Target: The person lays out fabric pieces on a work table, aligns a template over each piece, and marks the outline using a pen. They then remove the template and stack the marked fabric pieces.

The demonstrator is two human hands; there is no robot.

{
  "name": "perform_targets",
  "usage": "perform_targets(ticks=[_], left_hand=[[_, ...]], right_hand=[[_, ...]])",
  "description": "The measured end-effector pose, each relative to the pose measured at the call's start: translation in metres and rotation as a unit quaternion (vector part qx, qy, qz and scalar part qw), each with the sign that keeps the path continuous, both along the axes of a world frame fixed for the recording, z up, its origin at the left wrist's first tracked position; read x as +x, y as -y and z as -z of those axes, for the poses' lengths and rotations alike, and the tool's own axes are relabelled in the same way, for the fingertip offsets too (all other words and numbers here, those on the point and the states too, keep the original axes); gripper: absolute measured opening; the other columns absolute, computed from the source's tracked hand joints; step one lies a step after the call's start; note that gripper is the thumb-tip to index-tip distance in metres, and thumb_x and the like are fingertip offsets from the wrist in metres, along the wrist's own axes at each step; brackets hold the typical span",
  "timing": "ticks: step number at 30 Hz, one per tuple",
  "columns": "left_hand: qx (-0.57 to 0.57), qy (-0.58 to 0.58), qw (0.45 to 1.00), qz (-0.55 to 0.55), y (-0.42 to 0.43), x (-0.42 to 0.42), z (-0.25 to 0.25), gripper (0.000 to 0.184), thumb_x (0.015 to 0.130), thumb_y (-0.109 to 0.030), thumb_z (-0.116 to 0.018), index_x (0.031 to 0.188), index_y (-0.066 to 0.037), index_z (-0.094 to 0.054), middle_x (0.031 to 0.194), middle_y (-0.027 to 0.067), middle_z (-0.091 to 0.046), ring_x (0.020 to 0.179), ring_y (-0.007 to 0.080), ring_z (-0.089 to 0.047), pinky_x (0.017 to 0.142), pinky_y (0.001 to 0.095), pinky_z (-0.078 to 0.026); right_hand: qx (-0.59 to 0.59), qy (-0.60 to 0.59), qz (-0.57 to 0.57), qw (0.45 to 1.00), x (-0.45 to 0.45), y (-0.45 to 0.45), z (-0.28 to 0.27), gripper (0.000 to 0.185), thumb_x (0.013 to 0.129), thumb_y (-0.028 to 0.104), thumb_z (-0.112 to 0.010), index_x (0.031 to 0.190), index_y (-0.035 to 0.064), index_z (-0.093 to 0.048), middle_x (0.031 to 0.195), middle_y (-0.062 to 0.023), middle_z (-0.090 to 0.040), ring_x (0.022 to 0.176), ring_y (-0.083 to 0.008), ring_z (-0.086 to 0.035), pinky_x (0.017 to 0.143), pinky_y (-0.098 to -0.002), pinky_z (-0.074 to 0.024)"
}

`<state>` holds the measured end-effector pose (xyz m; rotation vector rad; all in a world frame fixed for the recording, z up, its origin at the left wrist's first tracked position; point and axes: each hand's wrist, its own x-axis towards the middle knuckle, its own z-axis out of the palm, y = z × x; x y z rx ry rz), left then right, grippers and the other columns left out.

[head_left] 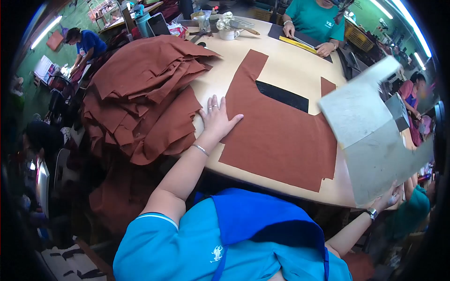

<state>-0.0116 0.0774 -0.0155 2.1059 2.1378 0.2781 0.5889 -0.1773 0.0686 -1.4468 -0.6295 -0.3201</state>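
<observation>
A flat, cut piece of reddish-brown fabric (281, 145) lies on the table, with an arm-like strip at its upper left and a notch along its top. My left hand (218, 119) rests with fingers spread at the fabric's left edge, its thumb on the cloth. At the right, my right hand (390, 197) grips the lower edge of a large grey pattern template (375, 154), which is tilted up and overlaps the fabric's right side. Some of my right fingers are hidden. A black strip (283, 96) shows in the notch.
A tall heap of brown fabric pieces (145, 84) hangs over the table's left edge. A cup (228, 33) and a brush (246, 28) stand at the back. Across the table (290, 61), a person in green (314, 21) handles a yellow ruler (298, 45).
</observation>
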Motion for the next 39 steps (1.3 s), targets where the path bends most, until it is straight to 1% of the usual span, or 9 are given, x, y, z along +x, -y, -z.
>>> perform_targets(ticks=[3,4,6,8,12,16,27,36,39], left_hand=[[0.067,0.047,0.996,0.022,0.003,0.006,0.004,0.077,0.084,-0.059,-0.062,0.138,-0.008,-0.048,0.147,0.0187,-0.04,0.141,0.0353,-0.029,0.11,0.0563,-0.027],[0.135,0.119,0.982,0.051,0.001,0.006,0.005,0.052,0.082,-0.047,-0.069,0.116,-0.007,-0.063,0.125,0.0164,-0.055,0.121,0.0338,-0.05,0.099,0.0484,-0.041],[0.146,0.168,0.974,0.051,-0.002,0.013,0.006,0.024,0.084,-0.032,-0.068,0.09,-0.008,-0.07,0.094,0.0152,-0.062,0.091,0.034,-0.061,0.081,0.0477,-0.048],[0.059,0.28,0.958,0.035,-0.002,0.014,-0.013,0.021,0.091,-0.027,-0.062,0.097,-0.007,-0.062,0.094,0.0174,-0.063,0.095,0.037,-0.06,0.082,0.0469,-0.048],[0.106,0.592,0.798,-0.034,-0.023,-0.005,-0.023,0.03,0.098,-0.028,-0.053,0.116,-0.003,-0.053,0.105,0.0137,-0.065,0.103,0.0251,-0.06,0.091,0.0396,-0.045],[0.109,0.802,0.586,-0.021,0.037,-0.118,-0.14,0.029,0.095,-0.03,-0.056,0.112,-0.006,-0.062,0.11,0.0086,-0.062,0.103,0.0178,-0.056,0.098,0.0365,-0.041],[0.561,0.52,0.6,-0.233,0.337,-0.449,-0.27,0.032,0.094,-0.032,-0.054,0.114,-0.008,-0.063,0.113,0.0079,-0.063,0.105,0.0202,-0.059,0.095,0.0376,-0.046],[0.571,0.476,0.589,-0.318,0.206,-0.545,-0.215,0.037,0.099,-0.035,-0.045,0.111,-0.006,-0.063,0.114,0.0107,-0.065,0.102,0.0264,-0.065,0.091,0.0412,-0.052],[0.58,0.458,0.599,-0.309,0.175,-0.472,-0.234,0.035,0.1,-0.037,-0.044,0.114,-0.01,-0.062,0.115,0.0101,-0.065,0.103,0.0269,-0.064,0.092,0.0436,-0.051]], right_hand=[[-0.039,0.309,0.172,0.934,0.028,0.002,0.031,0.043,0.099,0.023,-0.056,0.132,-0.0035,-0.051,0.13,-0.0151,-0.058,0.118,-0.0254,-0.056,0.099,-0.0374,-0.0476],[-0.041,0.309,0.137,0.94,0.022,-0.014,0.04,0.042,0.099,0.022,-0.055,0.132,-0.0041,-0.051,0.132,-0.016,-0.056,0.12,-0.0259,-0.055,0.101,-0.0371,-0.046],[-0.034,0.19,0.019,0.981,-0.016,-0.052,0.045,0.039,0.099,0.019,-0.056,0.128,-0.0065,-0.054,0.133,-0.0175,-0.055,0.125,-0.0248,-0.052,0.106,-0.0373,-0.0429],[-0.073,0.097,-0.137,0.983,-0.08,-0.096,0.048,0.036,0.1,0.017,-0.053,0.129,-0.0051,-0.054,0.132,-0.0157,-0.056,0.122,-0.023,-0.053,0.106,-0.0352,-0.0411],[-0.196,0.109,-0.298,0.928,-0.166,-0.151,0.073,0.037,0.1,0.016,-0.053,0.132,-0.0034,-0.051,0.138,-0.0154,-0.051,0.126,-0.0228,-0.05,0.107,-0.0343,-0.0387],[-0.274,0.165,-0.332,0.887,-0.233,-0.176,0.079,0.039,0.099,0.014,-0.056,0.134,0.0005,-0.051,0.14,-0.0136,-0.052,0.129,-0.0233,-0.048,0.109,-0.035,-0.0369],[-0.255,0.069,-0.417,0.87,-0.198,-0.186,0.121,0.045,0.098,0.018,-0.057,0.138,-0.0023,-0.046,0.142,-0.0158,-0.05,0.13,-0.0256,-0.048,0.107,-0.0366,-0.0392],[-0.209,-0.01,-0.42,0.883,-0.194,-0.187,0.122,0.043,0.099,0.014,-0.055,0.137,-0.0028,-0.047,0.14,-0.0159,-0.05,0.129,-0.0241,-0.048,0.11,-0.0367,-0.0372],[-0.192,-0.034,-0.42,0.886,-0.196,-0.185,0.119,0.043,0.098,0.014,-0.055,0.137,-0.0022,-0.047,0.138,-0.0158,-0.052,0.129,-0.0235,-0.047,0.111,-0.0365,-0.0363]])
